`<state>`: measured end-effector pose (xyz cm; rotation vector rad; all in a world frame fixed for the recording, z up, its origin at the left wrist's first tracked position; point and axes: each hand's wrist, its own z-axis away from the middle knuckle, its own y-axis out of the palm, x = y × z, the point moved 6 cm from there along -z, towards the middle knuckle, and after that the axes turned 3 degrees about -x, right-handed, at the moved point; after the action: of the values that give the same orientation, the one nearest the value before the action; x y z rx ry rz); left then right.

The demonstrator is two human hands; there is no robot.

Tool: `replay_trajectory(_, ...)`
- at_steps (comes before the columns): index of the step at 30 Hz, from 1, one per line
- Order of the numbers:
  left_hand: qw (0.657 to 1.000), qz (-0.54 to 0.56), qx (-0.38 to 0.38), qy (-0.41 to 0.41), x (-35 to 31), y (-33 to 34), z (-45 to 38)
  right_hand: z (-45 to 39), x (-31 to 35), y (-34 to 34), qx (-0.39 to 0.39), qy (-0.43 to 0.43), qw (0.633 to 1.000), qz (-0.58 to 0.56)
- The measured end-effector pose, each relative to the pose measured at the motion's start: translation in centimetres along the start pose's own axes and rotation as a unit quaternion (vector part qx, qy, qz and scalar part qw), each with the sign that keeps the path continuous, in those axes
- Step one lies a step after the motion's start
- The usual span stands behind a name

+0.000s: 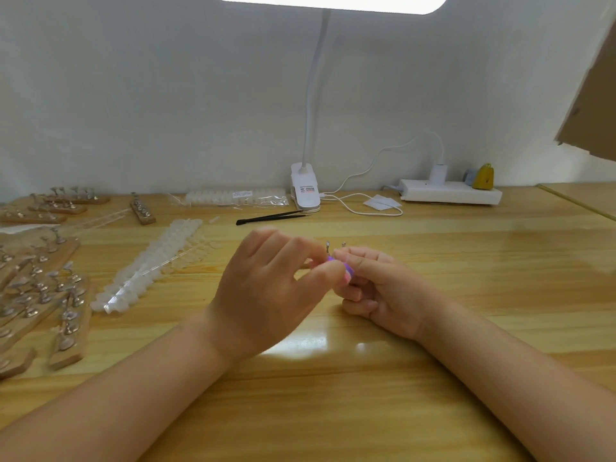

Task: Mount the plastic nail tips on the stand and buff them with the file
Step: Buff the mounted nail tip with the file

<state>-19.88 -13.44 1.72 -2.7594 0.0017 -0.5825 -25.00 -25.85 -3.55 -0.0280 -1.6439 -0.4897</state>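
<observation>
File (pixel 336 265), purple-pink, sits mid-table between both hands, mostly hidden. Left hand (pixel 270 295) pinches it, fingers curled; right hand (pixel 380 288) curls round something at the same spot, two metal stand posts (pixel 328 247) poking up above the fingers. Loose tip strips (pixel 156 261) lie left of the hands; bagged tips (pixel 233 196) by the wall. Wooden stands (pixel 43 288) crowd the table's (pixel 466 261) left edge. Tweezers (pixel 271 216) near the lamp clamp (pixel 305 190).

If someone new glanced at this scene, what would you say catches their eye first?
Most likely the two bare hands meeting at the middle of the pale wooden table: the left hand and right hand pinch a small purple-and-pink file between them. Next, the bright white clip-on desk lamp at the back wall, and the cluster of wooden nail stands with metal holders at the left edge.
</observation>
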Motion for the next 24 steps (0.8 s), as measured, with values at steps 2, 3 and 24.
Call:
replay_trajectory(2,1.0,-0.026,0.011,-0.004,0.9,0.1,0.5,0.0,0.1,-0.1,-0.002,0.002,1.0,-0.006)
replay_trajectory(3,0.999,-0.035,0.013,-0.009,1.4,0.0,0.6,0.0,0.1,-0.2,-0.004,0.001,1.0,-0.009)
replay_trajectory(24,0.997,0.021,0.036,-0.059,1.3,0.2,0.5,0.0,0.1,-0.2,0.006,0.0,1.0,-0.023)
